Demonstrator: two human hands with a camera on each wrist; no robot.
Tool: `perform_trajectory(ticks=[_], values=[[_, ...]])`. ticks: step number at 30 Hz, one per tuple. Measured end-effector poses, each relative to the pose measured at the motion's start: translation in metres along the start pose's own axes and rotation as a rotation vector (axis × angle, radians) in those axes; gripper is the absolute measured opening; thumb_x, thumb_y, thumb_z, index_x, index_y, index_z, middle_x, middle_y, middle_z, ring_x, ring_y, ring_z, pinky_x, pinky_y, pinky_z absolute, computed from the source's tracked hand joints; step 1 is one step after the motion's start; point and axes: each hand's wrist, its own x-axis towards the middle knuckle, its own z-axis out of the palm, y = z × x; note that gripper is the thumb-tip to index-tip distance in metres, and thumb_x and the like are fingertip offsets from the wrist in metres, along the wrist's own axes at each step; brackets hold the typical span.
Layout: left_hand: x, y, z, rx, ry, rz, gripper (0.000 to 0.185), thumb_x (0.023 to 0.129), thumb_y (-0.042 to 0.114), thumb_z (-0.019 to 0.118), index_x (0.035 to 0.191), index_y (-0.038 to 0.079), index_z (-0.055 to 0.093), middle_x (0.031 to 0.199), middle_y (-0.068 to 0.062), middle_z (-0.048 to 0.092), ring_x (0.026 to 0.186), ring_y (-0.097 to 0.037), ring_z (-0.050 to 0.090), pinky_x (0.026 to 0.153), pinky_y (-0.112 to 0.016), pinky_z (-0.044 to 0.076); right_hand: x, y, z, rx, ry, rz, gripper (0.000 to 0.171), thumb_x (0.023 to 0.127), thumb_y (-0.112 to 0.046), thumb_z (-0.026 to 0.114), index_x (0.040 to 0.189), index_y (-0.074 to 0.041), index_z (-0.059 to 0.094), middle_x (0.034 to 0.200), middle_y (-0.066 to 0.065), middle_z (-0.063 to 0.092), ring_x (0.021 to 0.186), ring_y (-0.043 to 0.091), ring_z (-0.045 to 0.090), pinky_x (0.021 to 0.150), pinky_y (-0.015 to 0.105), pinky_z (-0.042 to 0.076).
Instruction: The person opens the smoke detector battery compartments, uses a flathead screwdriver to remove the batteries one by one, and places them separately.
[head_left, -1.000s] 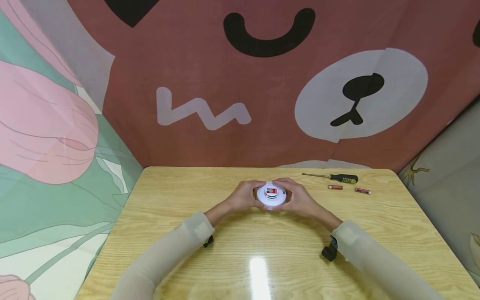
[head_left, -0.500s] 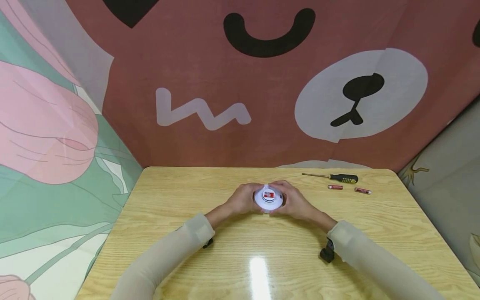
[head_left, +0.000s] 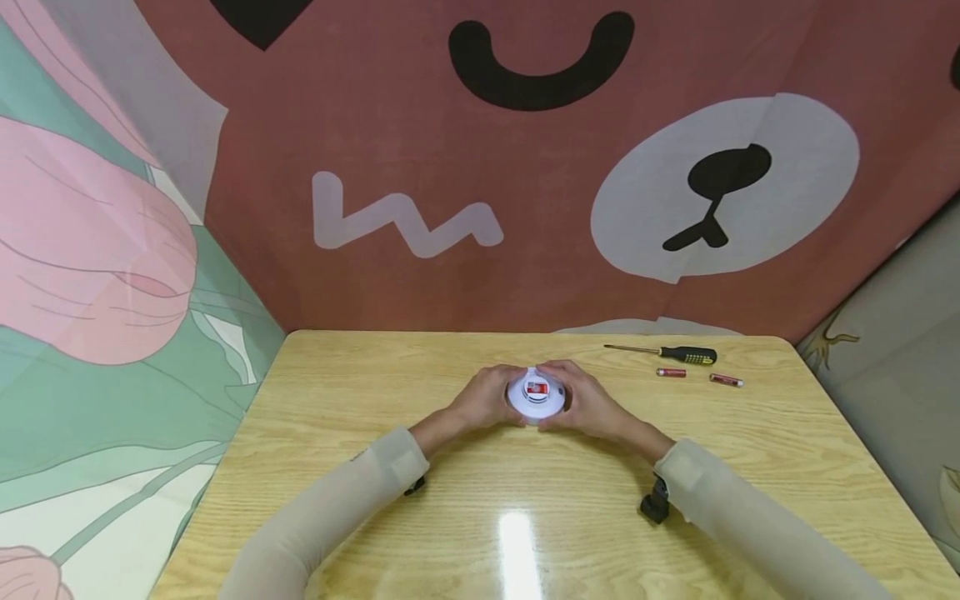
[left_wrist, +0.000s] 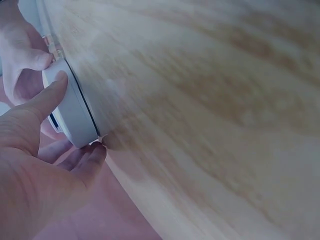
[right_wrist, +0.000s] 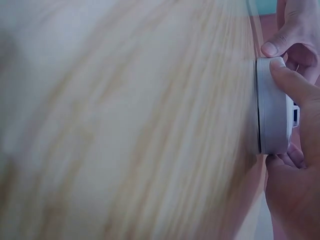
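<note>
A round white smoke detector (head_left: 536,403) with a red and white label on its raised centre sits between both hands near the back middle of the table. My left hand (head_left: 489,397) grips its left side, thumb on the near edge and fingers round the far one. From the right, my right hand (head_left: 587,401) grips it the same way. In the left wrist view the smoke detector (left_wrist: 75,110) lies flat with its base right at the tabletop. The right wrist view shows the smoke detector's side wall (right_wrist: 272,110) with a thumb on it.
A screwdriver (head_left: 686,356) with a black and yellow handle lies at the table's back right. Two red batteries lie just in front of it, a left battery (head_left: 671,373) and a right battery (head_left: 726,380). A patterned cloth (head_left: 420,292) hangs behind the wooden table (head_left: 360,533).
Both hands have moved the smoke detector slightly left and toward the person, mostly in the first half second. Both still grip it. The screwdriver and batteries stay where they were.
</note>
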Motion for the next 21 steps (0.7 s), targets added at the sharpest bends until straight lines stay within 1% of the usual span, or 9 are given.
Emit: perform_trajectory(ticks=[3, 7, 10, 12, 15, 17, 21], values=[[-0.001, 0.0, -0.001, 0.001, 0.006, -0.001, 0.083, 0.072, 0.023, 0.101, 0.143, 0.003, 0.064, 0.138, -0.012, 0.07, 0.128, -0.027, 0.065, 0.111, -0.039, 0.05, -0.001, -0.001, 0.0, -0.01, 0.008, -0.025, 0.093, 0.074, -0.024, 0.1, 0.152, -0.002, 0.055, 0.148, 0.016, 0.055, 0.133, 0.034, 0.056, 0.11, 0.057, 0.045], [-0.003, 0.0, -0.003, -0.003, -0.006, -0.015, 0.085, 0.073, 0.026, 0.101, 0.145, 0.003, 0.062, 0.139, -0.012, 0.069, 0.13, -0.027, 0.064, 0.112, -0.04, 0.049, -0.001, -0.002, -0.002, -0.023, 0.007, -0.059, 0.091, 0.076, -0.025, 0.099, 0.152, -0.001, 0.054, 0.148, 0.018, 0.056, 0.134, 0.036, 0.056, 0.11, 0.06, 0.045], [-0.004, -0.001, -0.005, -0.011, -0.027, -0.029, 0.087, 0.074, 0.026, 0.1, 0.148, 0.004, 0.06, 0.141, -0.011, 0.068, 0.133, -0.027, 0.062, 0.115, -0.04, 0.046, -0.003, -0.003, -0.006, -0.026, -0.011, -0.051, 0.092, 0.078, -0.026, 0.098, 0.153, 0.0, 0.053, 0.151, 0.018, 0.055, 0.138, 0.037, 0.054, 0.114, 0.06, 0.043], [-0.005, -0.002, -0.007, -0.006, -0.04, -0.036, 0.088, 0.075, 0.027, 0.1, 0.149, 0.004, 0.059, 0.144, -0.011, 0.066, 0.136, -0.027, 0.06, 0.117, -0.041, 0.044, -0.005, -0.003, -0.01, -0.047, -0.028, -0.036, 0.092, 0.079, -0.028, 0.096, 0.154, 0.0, 0.051, 0.155, 0.018, 0.053, 0.142, 0.038, 0.051, 0.116, 0.06, 0.04], [-0.008, -0.004, -0.01, 0.013, -0.052, -0.051, 0.092, 0.076, 0.031, 0.099, 0.152, 0.003, 0.055, 0.15, -0.013, 0.061, 0.142, -0.029, 0.054, 0.121, -0.044, 0.04, -0.008, -0.004, -0.016, -0.117, -0.051, -0.012, 0.094, 0.084, -0.037, 0.092, 0.157, 0.0, 0.048, 0.16, 0.02, 0.048, 0.148, 0.041, 0.044, 0.119, 0.063, 0.036], [-0.01, -0.006, -0.013, 0.032, -0.055, -0.065, 0.094, 0.079, 0.036, 0.097, 0.154, 0.002, 0.053, 0.154, -0.015, 0.057, 0.145, -0.032, 0.05, 0.122, -0.047, 0.038, -0.011, -0.005, -0.02, -0.182, -0.06, 0.006, 0.094, 0.087, -0.044, 0.089, 0.158, -0.001, 0.046, 0.163, 0.02, 0.045, 0.15, 0.042, 0.041, 0.119, 0.064, 0.035], [-0.016, -0.01, -0.021, 0.072, -0.05, -0.103, 0.092, 0.089, 0.049, 0.085, 0.158, 0.003, 0.047, 0.162, -0.019, 0.047, 0.151, -0.036, 0.042, 0.123, -0.053, 0.035, -0.015, -0.008, -0.033, -0.299, -0.048, 0.02, 0.091, 0.092, -0.051, 0.081, 0.159, -0.002, 0.045, 0.166, 0.02, 0.041, 0.152, 0.043, 0.037, 0.12, 0.066, 0.033]])
